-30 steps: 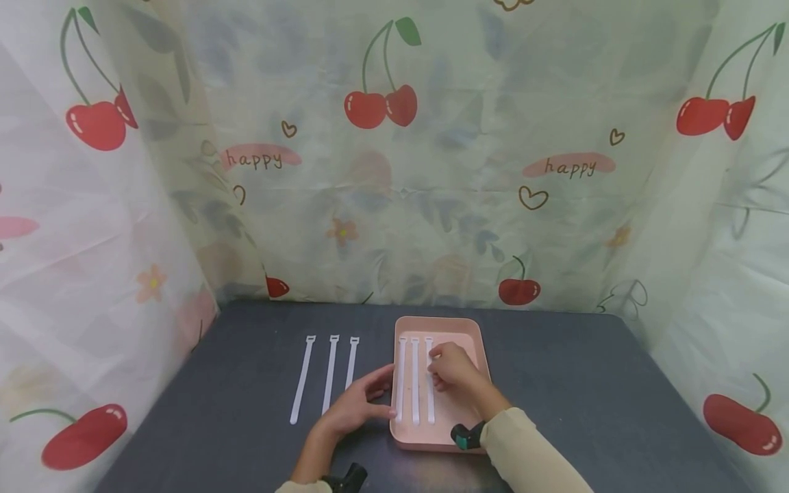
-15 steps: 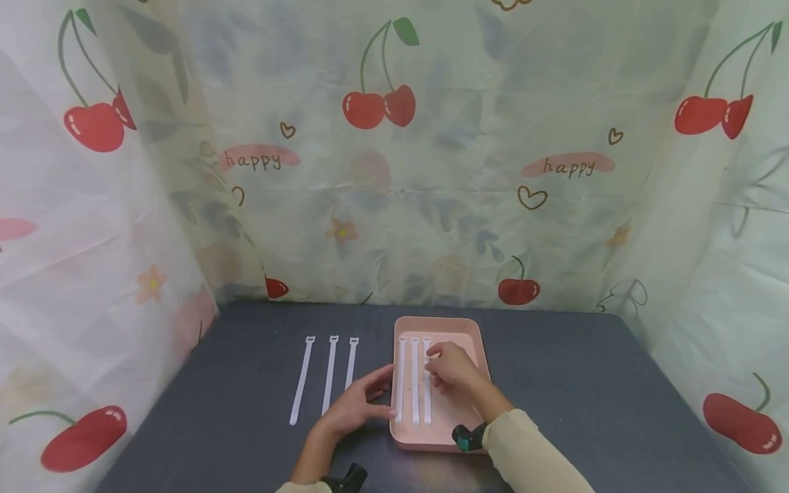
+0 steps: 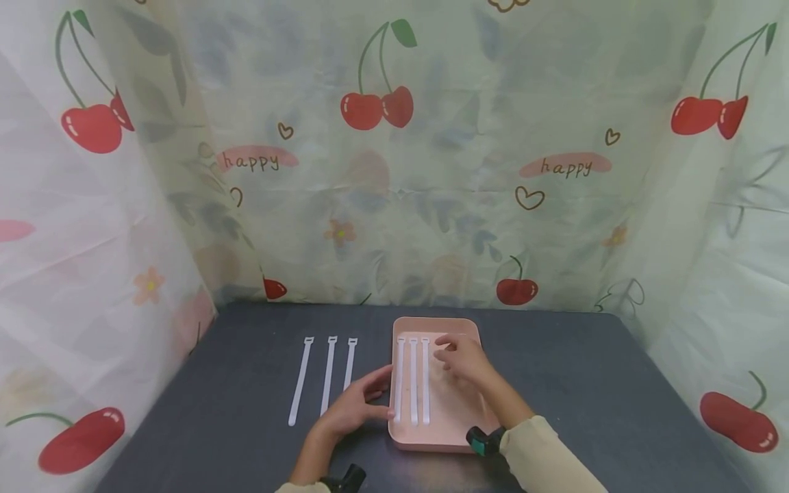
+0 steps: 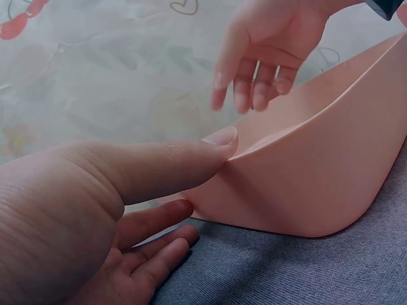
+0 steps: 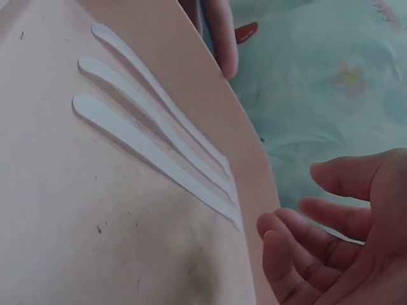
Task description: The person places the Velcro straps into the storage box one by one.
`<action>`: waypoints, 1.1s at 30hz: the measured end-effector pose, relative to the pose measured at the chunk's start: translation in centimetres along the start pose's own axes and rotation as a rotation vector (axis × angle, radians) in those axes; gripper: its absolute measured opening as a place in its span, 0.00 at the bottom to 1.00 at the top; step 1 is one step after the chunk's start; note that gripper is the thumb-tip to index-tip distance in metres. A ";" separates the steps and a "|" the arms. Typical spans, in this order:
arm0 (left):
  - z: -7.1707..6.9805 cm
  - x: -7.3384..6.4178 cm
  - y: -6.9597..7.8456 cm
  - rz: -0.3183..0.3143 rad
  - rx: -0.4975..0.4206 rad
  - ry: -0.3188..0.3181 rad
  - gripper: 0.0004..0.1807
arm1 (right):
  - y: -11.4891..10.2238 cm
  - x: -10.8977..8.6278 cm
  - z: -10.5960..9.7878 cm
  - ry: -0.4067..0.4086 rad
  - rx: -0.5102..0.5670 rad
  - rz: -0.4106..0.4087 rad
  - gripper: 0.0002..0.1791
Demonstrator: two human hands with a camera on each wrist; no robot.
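Observation:
Three white straps point(image 3: 414, 383), each with a slotted head at the far end, lie side by side along the left part of a pink tray point(image 3: 453, 418). My left hand point(image 3: 351, 412) touches the tray's left side, with the thumb point(image 4: 219, 138) on the rim and the other fingers low against the outer wall. Over the tray, right of the straps, hovers my right hand point(image 3: 468, 361), fingers loosely bent and holding nothing. In the right wrist view the strap point(image 5: 152, 165) nearest the tray's middle lies apart from the right fingertips.
Left of the tray, three more white straps point(image 3: 301, 383) lie on the dark table point(image 3: 555, 383); my left hand hides the lower part of one. A cherry-print curtain point(image 3: 444, 233) encloses the table at the back and both sides.
My right hand has let go of the rightmost strap in the tray and moved right, its fingers opening. That strap shifted slightly left towards the other two. My left hand stays at the tray.

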State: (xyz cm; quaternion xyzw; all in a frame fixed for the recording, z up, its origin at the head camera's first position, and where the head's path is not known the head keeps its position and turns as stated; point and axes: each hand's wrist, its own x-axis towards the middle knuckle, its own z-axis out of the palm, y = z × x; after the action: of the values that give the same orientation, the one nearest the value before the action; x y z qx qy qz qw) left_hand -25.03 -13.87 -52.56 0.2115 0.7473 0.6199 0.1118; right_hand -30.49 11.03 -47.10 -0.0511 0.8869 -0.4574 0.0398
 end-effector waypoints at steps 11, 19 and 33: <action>-0.1 0.0 -0.1 -0.035 0.022 0.006 0.46 | 1.3 -1.5 -1.9 0.196 0.041 -0.061 0.14; 0.0 0.0 0.1 -0.025 0.016 0.004 0.46 | 2.8 -2.7 -3.2 0.291 0.107 -0.074 0.14; 0.0 0.1 0.0 -0.035 0.019 0.014 0.46 | 7.3 -4.0 -4.1 0.223 0.118 -0.009 0.24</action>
State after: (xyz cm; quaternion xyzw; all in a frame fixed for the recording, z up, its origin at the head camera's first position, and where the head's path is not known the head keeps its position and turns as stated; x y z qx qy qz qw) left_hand -25.08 -13.84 -52.55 0.1953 0.7576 0.6121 0.1153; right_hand -27.43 19.03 -50.64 -0.0018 0.8571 -0.5118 -0.0581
